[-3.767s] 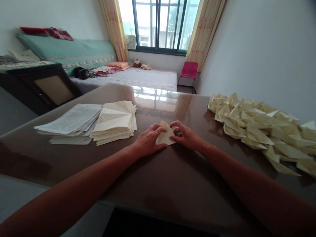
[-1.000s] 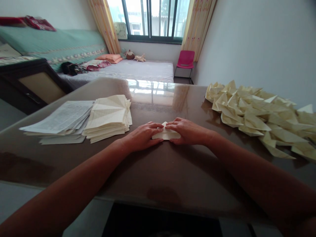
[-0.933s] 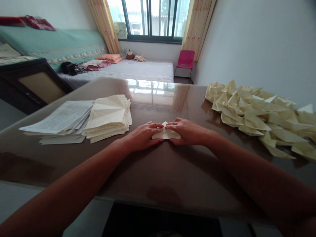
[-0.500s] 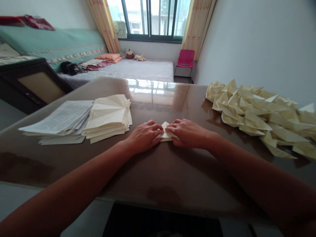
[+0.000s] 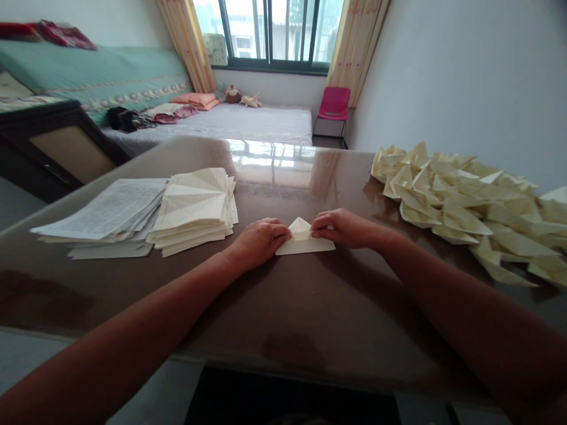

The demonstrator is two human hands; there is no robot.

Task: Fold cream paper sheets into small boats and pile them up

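A partly folded cream sheet of paper (image 5: 305, 245) lies on the brown table between my hands, with a pointed peak at its far side and a flat strip along the near side. My left hand (image 5: 261, 242) pinches its left edge, thumb and fingers together. On the other side my right hand (image 5: 343, 228) grips the right edge with curled fingers. To the left sits a stack of cream paper sheets (image 5: 192, 203), the top one creased. A large heap of folded paper pieces (image 5: 460, 200) covers the table's right side.
Printed sheets (image 5: 106, 206) lie left of the cream stack, partly under it. The glossy table (image 5: 266, 313) has its near edge close to my body. Beyond it are a bed (image 5: 266, 124), a pink chair (image 5: 334, 105) and a window. A dark cabinet (image 5: 62, 147) stands at left.
My hands have drawn slightly apart, showing more of the folded paper. Its near strip now lies uncovered, where fingers covered much of it before.
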